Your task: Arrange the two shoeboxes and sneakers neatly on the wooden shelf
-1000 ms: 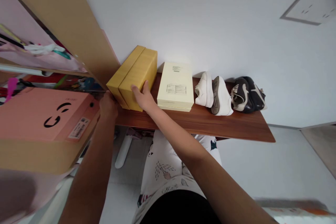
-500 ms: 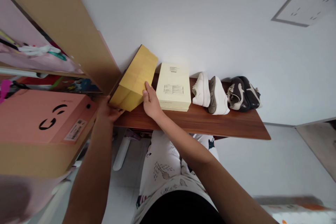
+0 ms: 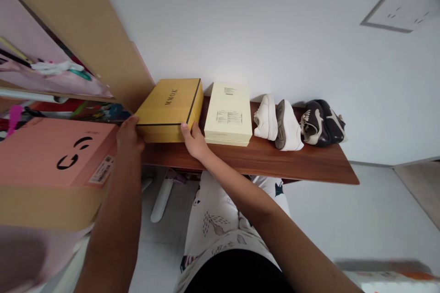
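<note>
A yellow shoe box (image 3: 168, 105) with a dark band under its lid and "MMOK" on top lies at the left end of the brown wooden shelf (image 3: 268, 160). My left hand (image 3: 129, 136) grips its near left corner. At the near right corner, my right hand (image 3: 195, 139) presses its fingers against the side, with the thumb on the front. Just right of the yellow box lies a cream box (image 3: 228, 114) with printed labels. Farther right stand a pair of white sneakers (image 3: 266, 116) and a pair of black shoes (image 3: 314, 121).
At the left, a pink box (image 3: 58, 146) sits on a wooden shelf unit close to my left arm. A tan upright panel (image 3: 120, 55) borders the yellow box. The wall behind has a socket plate (image 3: 398, 4). My legs are under the shelf's front edge.
The yellow box has gone from tilted up on its side to lying level, its lettered lid now facing up. Both hands have stayed on it.
</note>
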{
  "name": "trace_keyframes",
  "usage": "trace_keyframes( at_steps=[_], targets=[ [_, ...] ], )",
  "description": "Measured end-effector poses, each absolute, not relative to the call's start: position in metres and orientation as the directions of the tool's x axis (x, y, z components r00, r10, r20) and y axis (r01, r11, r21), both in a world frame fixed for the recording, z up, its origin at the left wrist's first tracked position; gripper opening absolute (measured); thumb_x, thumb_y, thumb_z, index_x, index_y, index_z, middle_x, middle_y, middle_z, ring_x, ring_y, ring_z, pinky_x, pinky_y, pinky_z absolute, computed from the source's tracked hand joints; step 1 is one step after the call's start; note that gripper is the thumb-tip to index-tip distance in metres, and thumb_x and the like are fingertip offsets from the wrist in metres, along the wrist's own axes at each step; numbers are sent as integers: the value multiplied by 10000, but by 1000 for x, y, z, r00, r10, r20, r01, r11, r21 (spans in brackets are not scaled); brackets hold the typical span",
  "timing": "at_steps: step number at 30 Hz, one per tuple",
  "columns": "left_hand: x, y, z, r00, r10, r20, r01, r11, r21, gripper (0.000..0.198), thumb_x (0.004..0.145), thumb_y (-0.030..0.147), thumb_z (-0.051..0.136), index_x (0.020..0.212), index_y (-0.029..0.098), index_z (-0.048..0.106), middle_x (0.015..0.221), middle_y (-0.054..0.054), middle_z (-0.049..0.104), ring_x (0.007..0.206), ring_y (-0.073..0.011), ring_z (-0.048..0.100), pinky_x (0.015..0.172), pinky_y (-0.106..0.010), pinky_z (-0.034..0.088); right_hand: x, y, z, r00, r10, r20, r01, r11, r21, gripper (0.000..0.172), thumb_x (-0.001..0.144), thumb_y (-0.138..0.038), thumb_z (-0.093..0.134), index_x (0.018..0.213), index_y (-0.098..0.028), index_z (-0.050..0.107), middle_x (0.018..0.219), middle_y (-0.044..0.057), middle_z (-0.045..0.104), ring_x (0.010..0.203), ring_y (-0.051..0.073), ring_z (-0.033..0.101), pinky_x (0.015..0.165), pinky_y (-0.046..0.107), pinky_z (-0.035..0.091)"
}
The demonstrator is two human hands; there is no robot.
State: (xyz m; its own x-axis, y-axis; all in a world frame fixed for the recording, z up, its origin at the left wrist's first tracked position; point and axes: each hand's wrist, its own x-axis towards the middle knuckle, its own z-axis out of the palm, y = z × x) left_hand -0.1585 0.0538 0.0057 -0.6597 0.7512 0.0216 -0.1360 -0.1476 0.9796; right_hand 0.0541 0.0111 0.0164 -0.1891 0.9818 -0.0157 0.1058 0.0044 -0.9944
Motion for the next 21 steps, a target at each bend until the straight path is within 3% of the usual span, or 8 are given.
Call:
trace_keyframes(
  at_steps=[3,8,14,21],
  targets=[
    [-157,57,7,-698,712,-75,-204,-98,974,208,818,181,636,1002,136,550,938,18,666,911,-102,593,1003,-329,480,50,14,8,-151,987,-62,110,-45,-993,1031,880,-835,287,1568,-67,273,1633,164,297,1541,271,226,1262,409,162],
    [-158,62,-5,-699,715,-22,-132,-98,986,251,836,166,620,1074,109,563,986,-8,686,943,-107,594,1005,-333,484,45,18,-7,-126,989,-79,140,-61,-988,980,919,-786,274,1544,-30,302,1612,196,331,1529,274,263,1255,398,175],
    [-160,68,-23,-702,711,-46,-175,-110,978,252,873,154,597,1115,96,551,1000,-2,682,895,-78,593,1017,-310,476,43,21,-15,-115,988,-103,173,-82,-982,852,977,-688,274,1514,-32,353,1580,203,389,1511,263,309,1245,390,196],
    [-159,82,-20,-707,706,-47,-181,-117,977,213,889,122,579,1096,81,551,937,16,644,846,-60,575,978,-289,485,41,31,-6,-106,976,-191,232,-163,-959,830,1002,-617,266,1548,7,263,1599,213,347,1521,276,283,1243,412,208]
  ],
)
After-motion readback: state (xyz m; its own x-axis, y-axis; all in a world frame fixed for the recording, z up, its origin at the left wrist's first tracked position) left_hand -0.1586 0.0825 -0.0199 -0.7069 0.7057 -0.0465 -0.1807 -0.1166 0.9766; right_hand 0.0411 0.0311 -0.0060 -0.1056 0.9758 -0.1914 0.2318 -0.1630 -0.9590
